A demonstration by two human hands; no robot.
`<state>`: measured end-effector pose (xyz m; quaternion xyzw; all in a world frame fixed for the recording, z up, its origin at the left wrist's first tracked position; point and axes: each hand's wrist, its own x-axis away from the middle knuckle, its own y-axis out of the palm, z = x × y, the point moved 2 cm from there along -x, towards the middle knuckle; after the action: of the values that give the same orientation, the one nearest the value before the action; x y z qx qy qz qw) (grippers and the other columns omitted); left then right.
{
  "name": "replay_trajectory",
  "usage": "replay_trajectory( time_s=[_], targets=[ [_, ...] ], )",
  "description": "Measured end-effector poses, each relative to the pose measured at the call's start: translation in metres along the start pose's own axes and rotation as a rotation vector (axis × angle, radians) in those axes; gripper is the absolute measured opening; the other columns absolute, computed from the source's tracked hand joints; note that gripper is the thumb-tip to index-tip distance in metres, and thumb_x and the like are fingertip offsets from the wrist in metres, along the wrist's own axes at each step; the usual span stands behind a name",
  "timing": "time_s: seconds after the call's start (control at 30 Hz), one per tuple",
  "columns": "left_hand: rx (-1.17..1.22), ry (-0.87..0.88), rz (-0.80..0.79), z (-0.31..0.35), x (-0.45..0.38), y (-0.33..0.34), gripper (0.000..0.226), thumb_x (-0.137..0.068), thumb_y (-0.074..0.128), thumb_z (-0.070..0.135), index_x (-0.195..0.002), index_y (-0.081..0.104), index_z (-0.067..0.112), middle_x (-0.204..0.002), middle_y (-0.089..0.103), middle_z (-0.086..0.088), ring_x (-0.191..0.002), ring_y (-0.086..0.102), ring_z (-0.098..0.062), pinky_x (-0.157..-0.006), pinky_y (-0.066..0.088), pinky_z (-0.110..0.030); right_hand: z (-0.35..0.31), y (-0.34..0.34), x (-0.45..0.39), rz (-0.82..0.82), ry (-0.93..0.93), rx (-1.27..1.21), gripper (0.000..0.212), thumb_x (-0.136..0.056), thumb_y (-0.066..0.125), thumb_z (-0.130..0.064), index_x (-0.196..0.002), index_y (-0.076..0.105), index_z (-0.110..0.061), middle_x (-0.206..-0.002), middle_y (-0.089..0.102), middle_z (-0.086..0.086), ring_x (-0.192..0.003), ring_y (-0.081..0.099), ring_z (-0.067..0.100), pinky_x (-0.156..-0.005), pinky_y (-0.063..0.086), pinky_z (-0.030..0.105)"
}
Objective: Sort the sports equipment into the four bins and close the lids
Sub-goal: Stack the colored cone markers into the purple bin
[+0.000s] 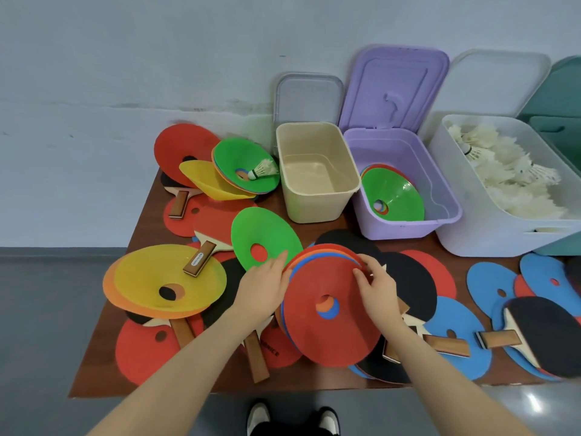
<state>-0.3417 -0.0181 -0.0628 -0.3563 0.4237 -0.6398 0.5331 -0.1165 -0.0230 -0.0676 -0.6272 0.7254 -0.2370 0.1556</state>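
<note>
Both hands hold a tilted stack of disc cones with a red one on top, at the table's middle front. My left hand grips the stack's left edge. My right hand pinches its upper right rim. Behind stand an empty beige bin, a purple bin holding green and red cones, a white bin full of shuttlecocks, and a teal bin at the far right edge. All lids stand open. A single shuttlecock lies in a green cone stack at the back left.
Table tennis paddles and more cones lie scattered over the brown table: yellow cones at left, a green cone mid-table, blue cones at right. A wall runs behind. My shoes show below the table's front edge.
</note>
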Motion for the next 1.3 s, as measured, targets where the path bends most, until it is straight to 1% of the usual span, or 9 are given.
replay_trajectory(
  time_s=[0.2, 0.3, 0.5, 0.67, 0.8, 0.87, 0.97, 1.07, 1.3],
  targets=[
    [0.094, 0.064, 0.001, -0.007, 0.011, 0.011, 0.061, -0.094, 0.04, 0.048, -0.145, 0.029, 0.017, -0.131, 0.054, -0.004, -0.114, 0.053, -0.024, -0.091, 0.043, -0.036, -0.01, 0.004, 0.01, 0.088, -0.016, 0.064, 0.025, -0.094, 0.052, -0.017, -0.117, 0.055, -0.022, -0.084, 0.056, -0.018, -0.079, 0.057, 0.009, -0.076, 0.046, 0.03],
    [0.041, 0.051, -0.058, -0.004, 0.011, 0.009, 0.063, -0.095, 0.048, 0.033, -0.148, 0.018, 0.018, -0.126, 0.052, -0.007, -0.108, 0.052, -0.029, -0.088, 0.042, -0.037, -0.016, 0.003, 0.015, 0.118, -0.029, 0.055, 0.025, -0.094, 0.051, -0.017, -0.118, 0.056, -0.026, -0.083, 0.057, -0.017, -0.076, 0.057, 0.003, -0.069, 0.044, 0.02],
    [0.275, 0.131, 0.207, 0.006, 0.002, -0.019, 0.053, -0.09, 0.054, 0.019, -0.141, 0.039, 0.014, -0.098, 0.056, -0.009, -0.081, 0.056, -0.031, -0.065, 0.043, -0.037, -0.038, -0.016, 0.014, 0.236, -0.109, -0.014, 0.026, -0.091, 0.056, -0.018, -0.112, 0.062, -0.032, -0.088, 0.064, -0.014, -0.083, 0.058, -0.001, -0.073, 0.04, 0.01],
    [0.291, 0.16, 0.325, 0.031, -0.036, -0.047, 0.052, -0.085, 0.049, 0.022, -0.135, 0.047, 0.01, -0.087, 0.055, -0.011, -0.069, 0.057, -0.033, -0.058, 0.048, -0.04, -0.063, -0.049, -0.017, 0.299, -0.218, -0.022, 0.024, -0.09, 0.058, -0.016, -0.111, 0.064, -0.027, -0.078, 0.061, -0.014, -0.067, 0.054, -0.001, -0.065, 0.04, 0.016],
    [0.21, 0.191, 0.397, 0.061, -0.078, -0.061, 0.052, -0.085, 0.042, 0.026, -0.134, 0.048, 0.009, -0.089, 0.057, -0.014, -0.064, 0.057, -0.038, -0.055, 0.05, -0.042, -0.074, -0.08, -0.061, 0.286, -0.29, -0.055, 0.024, -0.09, 0.058, -0.012, -0.11, 0.065, -0.024, -0.092, 0.066, -0.013, -0.085, 0.059, 0.002, -0.078, 0.043, 0.012],
    [0.181, 0.203, 0.419, 0.077, -0.103, -0.063, 0.054, -0.084, 0.039, 0.029, -0.133, 0.049, 0.007, -0.089, 0.059, -0.015, -0.066, 0.058, -0.039, -0.056, 0.051, -0.042, -0.071, -0.098, -0.086, 0.282, -0.306, -0.083, 0.025, -0.09, 0.057, -0.012, -0.111, 0.065, -0.023, -0.098, 0.067, -0.012, -0.091, 0.06, 0.002, -0.083, 0.045, 0.018],
    [0.195, 0.206, 0.444, 0.105, -0.144, -0.059, 0.053, -0.086, 0.04, 0.028, -0.133, 0.049, 0.005, -0.095, 0.061, -0.019, -0.077, 0.06, -0.039, -0.064, 0.052, -0.044, -0.066, -0.125, -0.127, 0.309, -0.289, -0.082, 0.025, -0.09, 0.057, -0.016, -0.111, 0.065, -0.029, -0.092, 0.067, -0.015, -0.082, 0.06, 0.001, -0.077, 0.045, 0.02],
    [0.175, 0.177, 0.419, 0.136, -0.19, -0.052, 0.051, -0.086, 0.043, 0.024, -0.133, 0.048, 0.005, -0.092, 0.06, -0.022, -0.074, 0.059, -0.041, -0.062, 0.05, -0.044, -0.061, -0.152, -0.171, 0.35, -0.31, 0.009, 0.024, -0.091, 0.056, -0.019, -0.111, 0.064, -0.027, -0.092, 0.07, -0.006, -0.078, 0.062, 0.013, -0.073, 0.047, 0.03],
    [0.109, -0.027, 0.297, 0.167, -0.268, -0.026, 0.052, -0.094, 0.044, 0.017, -0.144, 0.031, 0.013, -0.122, 0.05, -0.017, -0.098, 0.054, -0.039, -0.074, 0.044, -0.042, -0.042, -0.168, -0.252, 0.325, -0.365, 0.163, 0.026, -0.091, 0.052, -0.013, -0.115, 0.062, -0.017, -0.101, 0.069, 0.005, -0.091, 0.063, 0.029, -0.078, 0.049, 0.041]
  ],
)
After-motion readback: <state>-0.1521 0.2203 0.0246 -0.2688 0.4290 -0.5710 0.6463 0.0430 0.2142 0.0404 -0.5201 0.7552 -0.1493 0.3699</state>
